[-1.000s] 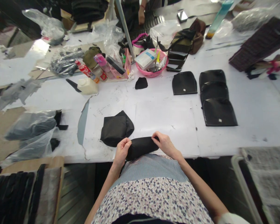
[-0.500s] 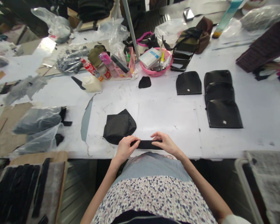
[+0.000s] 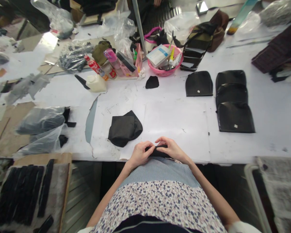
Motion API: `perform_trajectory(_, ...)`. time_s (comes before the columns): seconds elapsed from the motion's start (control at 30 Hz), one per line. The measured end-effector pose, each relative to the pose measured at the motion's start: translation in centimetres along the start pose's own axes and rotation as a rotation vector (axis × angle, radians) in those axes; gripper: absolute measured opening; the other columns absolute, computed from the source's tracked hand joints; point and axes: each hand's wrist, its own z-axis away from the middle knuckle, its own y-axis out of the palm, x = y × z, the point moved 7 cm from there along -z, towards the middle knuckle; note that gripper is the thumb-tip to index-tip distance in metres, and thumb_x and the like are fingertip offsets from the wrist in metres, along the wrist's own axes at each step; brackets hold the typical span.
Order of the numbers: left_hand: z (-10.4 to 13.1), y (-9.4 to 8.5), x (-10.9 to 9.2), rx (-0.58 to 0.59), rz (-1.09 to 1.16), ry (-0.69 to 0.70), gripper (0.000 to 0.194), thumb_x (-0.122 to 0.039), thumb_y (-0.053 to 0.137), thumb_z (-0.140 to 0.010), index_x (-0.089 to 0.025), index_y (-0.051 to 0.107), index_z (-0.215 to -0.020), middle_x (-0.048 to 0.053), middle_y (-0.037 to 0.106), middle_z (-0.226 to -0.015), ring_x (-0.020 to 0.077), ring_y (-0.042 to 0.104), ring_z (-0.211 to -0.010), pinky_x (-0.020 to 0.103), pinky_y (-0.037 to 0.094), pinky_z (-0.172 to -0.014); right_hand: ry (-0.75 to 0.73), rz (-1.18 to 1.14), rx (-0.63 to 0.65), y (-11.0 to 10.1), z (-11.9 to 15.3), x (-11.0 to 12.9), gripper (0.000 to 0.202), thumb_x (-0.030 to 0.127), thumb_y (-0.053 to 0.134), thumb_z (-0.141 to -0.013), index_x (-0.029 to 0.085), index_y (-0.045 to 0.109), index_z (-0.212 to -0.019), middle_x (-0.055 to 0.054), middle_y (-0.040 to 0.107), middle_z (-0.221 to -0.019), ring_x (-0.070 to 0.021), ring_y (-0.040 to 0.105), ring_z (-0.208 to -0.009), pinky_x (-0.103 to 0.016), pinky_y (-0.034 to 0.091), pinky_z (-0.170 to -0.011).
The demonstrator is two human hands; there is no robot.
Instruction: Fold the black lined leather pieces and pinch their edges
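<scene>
Close to the table's front edge, a black strip [image 3: 160, 152] lies between my hands, just in front of the apron. My left hand [image 3: 142, 152] pinches its left part between thumb and fingers. At the other side my right hand [image 3: 169, 148] grips the strip with thumb and fingertips, very near the left fingers. Parts of the strip are covered by both hands. Beyond my left hand rests a folded black piece [image 3: 122, 127] of fabric or leather, flat on the white table [image 3: 174, 119].
Black panels [image 3: 235, 116] overlap at the right, with a single panel [image 3: 199, 83] beside them. A pink basket [image 3: 165, 72] of tools and a white glue bottle [image 3: 97, 83] stand farther back. Black strips [image 3: 19, 194] cover a board at lower left.
My left hand has slid right along the strip, closing the gap to my right hand. The strip has come slightly nearer my body. The camera view has shifted a little.
</scene>
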Motion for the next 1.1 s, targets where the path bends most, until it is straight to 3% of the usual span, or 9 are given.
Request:
perform_trajectory(0.23,0.1,-0.5,2.5,0.075,0.101,-0.141,0.024,-0.038,0.058,-0.083,-0.018,0.068,-0.076,0.000,0.059,-0.066,0.0138,0.048,-0.062,0.023,0.033,-0.059,0.026,0.003,-0.192,-2.5,-0.1,-1.1,0.024,0.027,0.069,-0.073,0.017,0.061,-0.093,0.000,0.068,-0.072,-0.0156,0.062,-0.069,-0.029,0.047,-0.072)
perform_trajectory(0.4,0.2,-1.0,4.3,0.045,0.142,-0.183,0.032,-0.042,0.059,-0.082,-0.017,0.062,-0.063,-0.002,0.050,-0.057,0.0121,0.041,-0.057,0.022,0.029,-0.056,0.053,-0.042,-0.423,-4.4,-0.4,-3.5,0.024,0.032,0.069,-0.073,0.018,0.059,-0.090,0.000,0.068,-0.070,-0.0167,0.063,-0.067,-0.029,0.047,-0.069)
perform_trajectory(0.53,-0.1,-1.3,5.0,-0.007,0.265,-0.221,0.036,-0.044,0.060,-0.082,-0.015,0.057,-0.061,-0.003,0.047,-0.056,0.0104,0.041,-0.056,0.021,0.031,-0.054,0.122,0.250,-0.553,-6.3,-1.7,-5.5,0.018,0.034,0.055,-0.085,0.017,0.056,-0.091,-0.001,0.067,-0.069,-0.0166,0.064,-0.063,-0.027,0.049,-0.061)
perform_trajectory(0.6,-0.3,-2.8,6.5,-0.125,0.407,-0.297,0.034,-0.047,0.065,-0.078,-0.015,0.059,-0.068,-0.003,0.052,-0.061,0.0108,0.045,-0.057,0.021,0.035,-0.054,0.164,0.468,-0.630,-8.8,-2.4,-5.8,0.016,0.031,0.048,-0.089,0.017,0.056,-0.091,-0.003,0.068,-0.075,-0.0164,0.065,-0.066,-0.028,0.050,-0.063)
perform_trajectory(0.7,0.2,-7.5,10.5,-0.522,0.617,-0.388,0.040,-0.051,0.071,-0.068,-0.016,0.061,-0.084,-0.001,0.063,-0.076,0.0140,0.056,-0.069,0.024,0.045,-0.065,0.175,0.664,-0.723,-13.7,-3.4,-5.1,0.011,0.024,0.051,-0.088,0.017,0.058,-0.094,-0.008,0.067,-0.096,-0.0193,0.065,-0.085,-0.031,0.050,-0.076)
perform_trajectory(0.77,1.6,-10.7,13.9,-0.813,0.627,-0.439,0.044,-0.050,0.073,-0.061,-0.016,0.060,-0.085,-0.001,0.063,-0.076,0.0138,0.057,-0.070,0.025,0.047,-0.065,0.193,0.783,-0.757,-17.1,-4.3,-4.4,0.016,0.020,0.055,-0.086,0.017,0.059,-0.100,-0.011,0.063,-0.108,-0.0224,0.060,-0.100,-0.033,0.046,-0.085)
perform_trajectory(0.87,4.7,-13.1,18.6,-1.047,0.507,-0.572,0.039,-0.041,0.071,-0.056,-0.016,0.058,-0.084,-0.003,0.059,-0.069,0.0125,0.054,-0.059,0.025,0.042,-0.054,0.240,0.939,-0.768,-21.6,-6.4,-3.6,0.025,0.014,0.056,-0.084,0.016,0.058,-0.109,-0.013,0.059,-0.115,-0.0248,0.053,-0.109,-0.034,0.041,-0.090)
perform_trajectory(1.0,7.6,-11.1,21.6,-1.009,0.388,-0.699,0.042,-0.039,0.069,-0.048,-0.018,0.056,-0.082,-0.001,0.059,-0.065,0.0168,0.059,-0.059,0.028,0.044,-0.053,0.299,1.090,-0.755,-26.4,-10.0,-3.1,0.027,0.008,0.047,-0.088,0.012,0.057,-0.113,-0.017,0.057,-0.118,-0.0257,0.051,-0.108,-0.035,0.037,-0.089)
perform_trajectory(1.1,7.7,-7.3,20.2,-0.873,0.341,-0.697,0.049,-0.048,0.070,-0.043,-0.020,0.059,-0.082,0.002,0.063,-0.068,0.0223,0.062,-0.061,0.034,0.049,-0.054,0.318,1.166,-0.748,-29.0,-12.1,-3.0,0.032,0.005,0.034,-0.091,0.009,0.058,-0.112,-0.021,0.056,-0.118,-0.0274,0.049,-0.109,-0.037,0.035,-0.087)
